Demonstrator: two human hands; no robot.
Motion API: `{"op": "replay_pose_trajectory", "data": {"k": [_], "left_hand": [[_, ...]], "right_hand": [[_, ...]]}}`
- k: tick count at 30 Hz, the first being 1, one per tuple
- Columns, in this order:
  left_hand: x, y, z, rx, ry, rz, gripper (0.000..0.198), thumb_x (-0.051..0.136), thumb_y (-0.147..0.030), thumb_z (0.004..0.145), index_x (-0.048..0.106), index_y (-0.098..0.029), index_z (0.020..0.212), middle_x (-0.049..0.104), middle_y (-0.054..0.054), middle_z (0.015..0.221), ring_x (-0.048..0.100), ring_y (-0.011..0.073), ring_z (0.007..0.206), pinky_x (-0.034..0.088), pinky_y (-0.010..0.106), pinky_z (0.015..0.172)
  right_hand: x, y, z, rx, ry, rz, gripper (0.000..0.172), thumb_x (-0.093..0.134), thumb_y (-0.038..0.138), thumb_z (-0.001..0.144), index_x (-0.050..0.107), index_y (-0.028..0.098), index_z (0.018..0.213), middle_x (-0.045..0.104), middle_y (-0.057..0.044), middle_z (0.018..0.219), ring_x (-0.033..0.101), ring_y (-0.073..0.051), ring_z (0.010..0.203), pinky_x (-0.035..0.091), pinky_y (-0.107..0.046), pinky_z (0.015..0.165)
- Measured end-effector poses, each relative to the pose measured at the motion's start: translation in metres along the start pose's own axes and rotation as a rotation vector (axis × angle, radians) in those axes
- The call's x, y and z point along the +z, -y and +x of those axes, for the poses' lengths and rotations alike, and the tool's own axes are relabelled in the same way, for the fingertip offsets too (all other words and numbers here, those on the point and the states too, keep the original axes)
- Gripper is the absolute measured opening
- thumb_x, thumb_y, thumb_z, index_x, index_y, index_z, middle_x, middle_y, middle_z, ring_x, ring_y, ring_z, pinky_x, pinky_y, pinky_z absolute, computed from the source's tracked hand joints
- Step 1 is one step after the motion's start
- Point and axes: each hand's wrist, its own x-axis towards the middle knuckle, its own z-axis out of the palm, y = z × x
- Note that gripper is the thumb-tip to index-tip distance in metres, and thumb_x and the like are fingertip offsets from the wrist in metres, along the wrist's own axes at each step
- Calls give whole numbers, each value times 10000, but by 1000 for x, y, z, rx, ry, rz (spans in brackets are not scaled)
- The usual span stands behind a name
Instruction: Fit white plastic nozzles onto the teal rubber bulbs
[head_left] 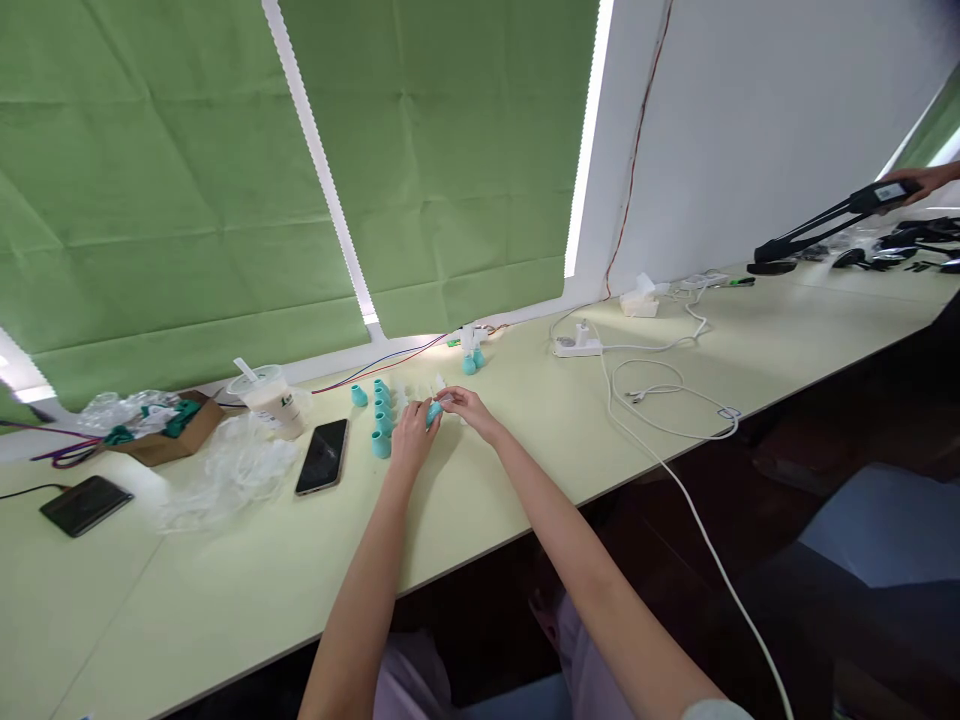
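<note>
My left hand (410, 436) is closed around a small teal bottle-shaped piece (433, 412) that lies tilted in its fingers. Close beside it, my right hand (468, 408) pinches a small whitish translucent part (448, 398) against the teal piece's end. To the left of my hands stands a row of several similar teal pieces (381, 445), with one more teal piece (359, 396) set apart. Small translucent parts (401, 395) stand between that row and my hands. Farther back are two teal pieces (469, 364) with white tops (469, 338).
A phone (322, 457), a drink cup (271, 400), a crumpled plastic bag (232, 470) and a cardboard box (169, 438) lie left. Rightward are a power strip (577, 343), white cable (660, 455) and tissue pack (640, 300). Another person's hand (928, 182) holds a black device (847, 215).
</note>
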Motion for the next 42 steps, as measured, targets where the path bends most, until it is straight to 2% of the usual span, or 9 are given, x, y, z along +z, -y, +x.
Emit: {"op": "replay_pose_trajectory", "data": {"k": [4,11,29,42], "left_hand": [[2,0,0,-5,-50,44,308,449,-350,885,589,-196,1112,631,85,968,596,205,931,456,254,612],[1,-3,-1,-22,-30,72,268,468,-349,870,621,-212,1042,624,76,947,586,198,913,417,246,558],[-3,-8,2,-115,145,77,296,444,-383,883,670,-193,906,587,79,829,576,188,779,363,252,564],[-4,-9,4,-121,201,113,341,416,-380,896,685,-170,909,610,93,815,590,200,754,358,264,565]], "right_hand": [[0,-6,3,9,-25,19,333,733,337,625,666,205,923,674,-39,948,613,-160,881,471,-339,883],[1,-11,7,-2,-85,8,315,763,288,551,654,187,828,684,-41,874,626,-166,831,475,-348,859],[2,-14,6,-74,-83,-26,260,756,297,547,671,174,759,666,-29,796,591,-139,718,487,-300,745],[4,-16,7,-80,-105,-32,272,749,304,535,669,173,760,672,-30,797,595,-149,726,489,-301,741]]}}
